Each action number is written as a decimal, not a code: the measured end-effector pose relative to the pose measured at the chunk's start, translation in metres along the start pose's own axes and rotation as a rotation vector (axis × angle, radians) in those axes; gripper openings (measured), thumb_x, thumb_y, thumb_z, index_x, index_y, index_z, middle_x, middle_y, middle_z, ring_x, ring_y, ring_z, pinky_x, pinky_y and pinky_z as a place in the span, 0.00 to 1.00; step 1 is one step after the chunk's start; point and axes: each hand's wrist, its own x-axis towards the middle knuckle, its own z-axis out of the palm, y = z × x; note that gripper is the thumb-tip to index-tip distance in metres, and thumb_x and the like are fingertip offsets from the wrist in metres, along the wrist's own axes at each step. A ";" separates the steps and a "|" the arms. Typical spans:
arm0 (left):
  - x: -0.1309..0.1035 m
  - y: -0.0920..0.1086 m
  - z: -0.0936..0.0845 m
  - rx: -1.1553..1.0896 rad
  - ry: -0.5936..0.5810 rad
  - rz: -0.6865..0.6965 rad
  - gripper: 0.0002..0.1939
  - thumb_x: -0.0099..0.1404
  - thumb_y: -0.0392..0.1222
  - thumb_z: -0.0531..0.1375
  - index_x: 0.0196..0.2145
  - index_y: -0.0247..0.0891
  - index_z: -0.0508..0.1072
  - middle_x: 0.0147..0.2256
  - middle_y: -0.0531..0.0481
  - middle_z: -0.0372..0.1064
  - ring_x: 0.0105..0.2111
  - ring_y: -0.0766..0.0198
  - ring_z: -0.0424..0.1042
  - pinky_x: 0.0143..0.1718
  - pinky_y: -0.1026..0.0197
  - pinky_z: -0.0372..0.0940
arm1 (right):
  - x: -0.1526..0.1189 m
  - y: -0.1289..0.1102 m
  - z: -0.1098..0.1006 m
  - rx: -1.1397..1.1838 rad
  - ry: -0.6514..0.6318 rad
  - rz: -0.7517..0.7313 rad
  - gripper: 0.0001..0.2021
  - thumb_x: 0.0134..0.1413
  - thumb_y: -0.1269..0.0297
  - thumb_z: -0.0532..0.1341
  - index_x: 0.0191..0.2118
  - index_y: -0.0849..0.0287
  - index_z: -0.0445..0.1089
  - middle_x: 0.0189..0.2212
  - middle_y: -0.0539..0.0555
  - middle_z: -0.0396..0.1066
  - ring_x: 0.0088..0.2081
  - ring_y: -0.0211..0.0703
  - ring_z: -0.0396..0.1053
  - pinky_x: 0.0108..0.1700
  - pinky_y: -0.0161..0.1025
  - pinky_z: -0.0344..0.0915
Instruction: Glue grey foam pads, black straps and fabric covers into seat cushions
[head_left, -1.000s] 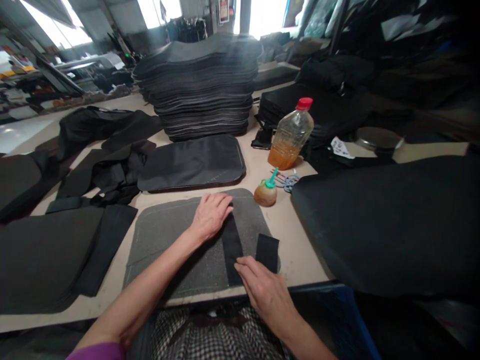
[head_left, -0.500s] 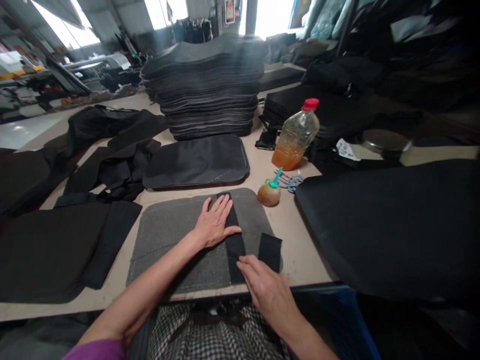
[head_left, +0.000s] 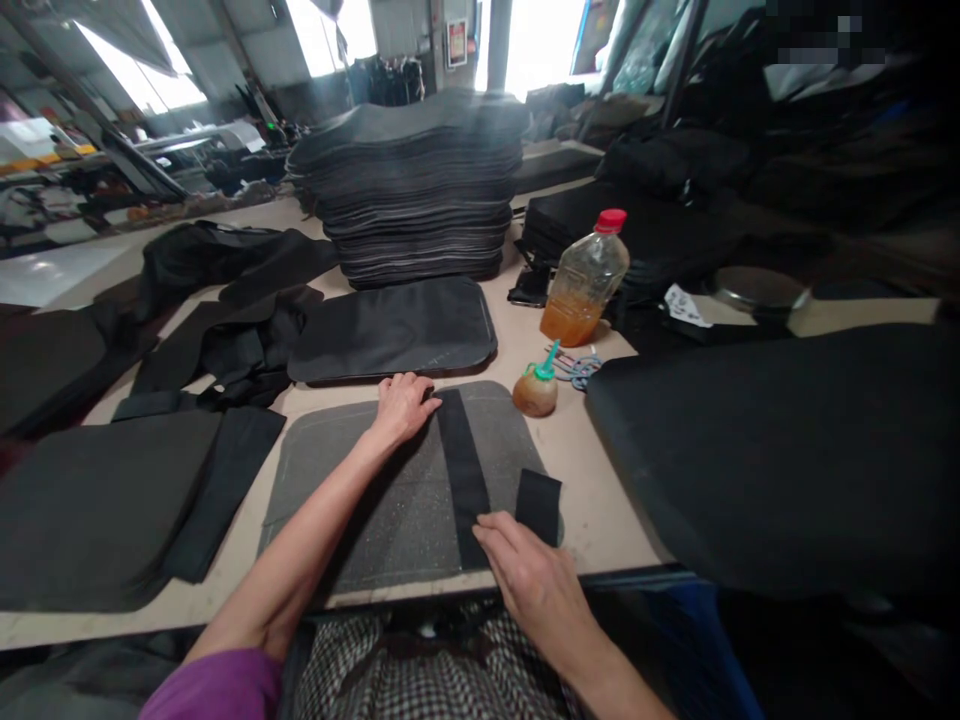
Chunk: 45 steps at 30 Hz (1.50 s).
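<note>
A grey panel (head_left: 375, 520) with rounded corners lies flat at the table's front edge. Across it runs a long black strip (head_left: 466, 465), and a short black piece (head_left: 538, 503) rests at its right side. My left hand (head_left: 403, 408) is at the panel's far edge, left of the strip's top end, its fingers bent; what they hold, if anything, is hidden. My right hand (head_left: 525, 565) has its fingers together, the tips on the lower end of the strip. Just beyond the panel is a black padded piece (head_left: 394, 328).
A tall stack of black panels (head_left: 420, 200) stands behind. To the right are a round glue bottle (head_left: 535, 392), a plastic bottle (head_left: 583, 290) with orange liquid and a large black panel (head_left: 787, 450). Black fabric pieces (head_left: 240, 345) lie left.
My left hand has slid off the middle of the strip, up and to the left, to the panel's far edge. My right hand stays on the strip's lower end.
</note>
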 end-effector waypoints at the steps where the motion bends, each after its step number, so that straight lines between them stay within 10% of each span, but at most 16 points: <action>1: 0.000 -0.001 0.000 -0.007 -0.004 -0.006 0.14 0.69 0.51 0.63 0.49 0.44 0.76 0.46 0.43 0.73 0.49 0.49 0.67 0.53 0.46 0.58 | 0.000 0.000 0.000 0.004 -0.001 0.000 0.17 0.65 0.80 0.54 0.54 0.58 0.68 0.51 0.55 0.72 0.48 0.46 0.74 0.45 0.41 0.76; 15: -0.018 0.002 0.000 -0.133 0.128 0.119 0.01 0.70 0.39 0.61 0.40 0.43 0.73 0.43 0.49 0.75 0.48 0.55 0.68 0.56 0.48 0.54 | 0.001 0.001 0.002 -0.015 0.039 -0.027 0.16 0.67 0.77 0.53 0.54 0.59 0.70 0.50 0.57 0.73 0.48 0.45 0.76 0.44 0.40 0.77; 45: -0.031 -0.005 0.006 -0.240 0.165 0.101 0.11 0.71 0.37 0.58 0.50 0.44 0.72 0.48 0.49 0.77 0.51 0.57 0.71 0.62 0.46 0.50 | 0.000 0.002 0.002 -0.021 0.040 -0.029 0.16 0.67 0.77 0.53 0.54 0.58 0.69 0.51 0.56 0.74 0.48 0.47 0.76 0.42 0.41 0.77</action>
